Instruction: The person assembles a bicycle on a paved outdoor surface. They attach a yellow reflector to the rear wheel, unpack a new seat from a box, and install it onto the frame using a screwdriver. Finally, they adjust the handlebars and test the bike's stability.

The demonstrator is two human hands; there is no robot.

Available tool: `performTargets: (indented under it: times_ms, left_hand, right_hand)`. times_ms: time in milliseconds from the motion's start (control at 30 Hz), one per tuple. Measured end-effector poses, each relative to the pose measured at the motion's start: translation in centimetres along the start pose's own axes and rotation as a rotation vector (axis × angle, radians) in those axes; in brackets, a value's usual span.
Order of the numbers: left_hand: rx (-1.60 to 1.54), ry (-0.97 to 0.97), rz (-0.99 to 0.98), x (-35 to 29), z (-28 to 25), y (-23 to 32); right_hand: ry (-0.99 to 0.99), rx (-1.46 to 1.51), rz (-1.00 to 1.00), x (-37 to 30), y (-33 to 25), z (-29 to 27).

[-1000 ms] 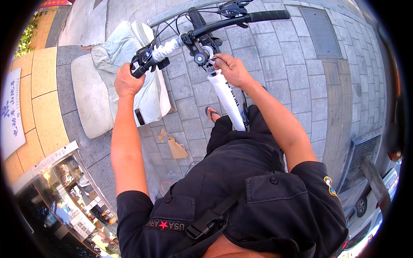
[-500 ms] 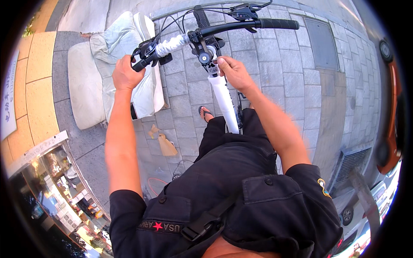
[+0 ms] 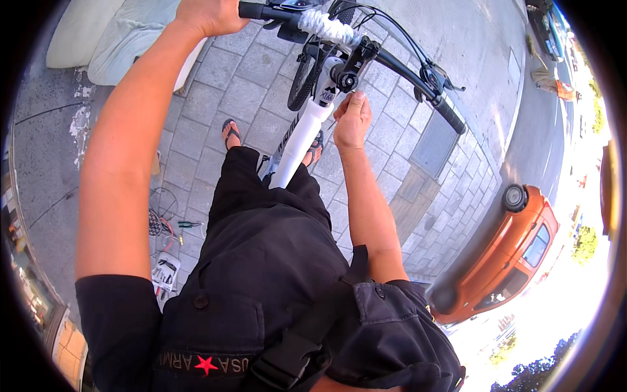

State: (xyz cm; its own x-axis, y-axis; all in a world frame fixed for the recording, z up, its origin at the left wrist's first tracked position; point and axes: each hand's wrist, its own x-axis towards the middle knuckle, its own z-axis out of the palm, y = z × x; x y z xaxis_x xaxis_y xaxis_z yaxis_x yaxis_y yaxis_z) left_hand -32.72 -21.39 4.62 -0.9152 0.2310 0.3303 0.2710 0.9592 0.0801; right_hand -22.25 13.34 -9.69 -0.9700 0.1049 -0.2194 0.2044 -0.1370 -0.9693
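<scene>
A bicycle stands in front of me, its white-covered frame tube running down between my legs. Around the grip at the left end of the black handlebar my left hand is wrapped. My right hand is closed in a pinch just below and right of the black stem. Whatever its fingertips hold, if anything, is too small to make out. White wrapping covers part of the bar left of the stem. The front wheel shows beneath the bar, partly hidden.
Grey paving surrounds the bicycle. A pale cushioned seat stands at the far left. Cables and tools lie on the ground by my left side. An orange car is parked on the right, beyond a metal ground cover.
The view has shifted and turned to the right. The handlebar now slants, its right end lower and nearer. My left hand stays on the grip; my right hand remains beside the stem.
</scene>
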Motion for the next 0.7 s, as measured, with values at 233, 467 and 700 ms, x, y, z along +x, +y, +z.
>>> performTargets:
  times_ms: [233, 467, 700]
  left_hand:
    - [0.0, 0.031, 0.043, -0.4, 0.4, -1.2]
    - [-0.031, 0.032, 0.035, -0.5, 0.2, -1.6]
    - [-0.054, 0.042, 0.036, -1.2, 0.3, -1.9]
  right_hand:
    - [0.01, 0.079, 0.164, -0.4, -1.6, 0.7]
    - [0.071, 0.091, 0.368, -0.5, -4.1, 1.4]
    - [0.045, 0.107, 0.554, -0.4, -5.8, 1.4]
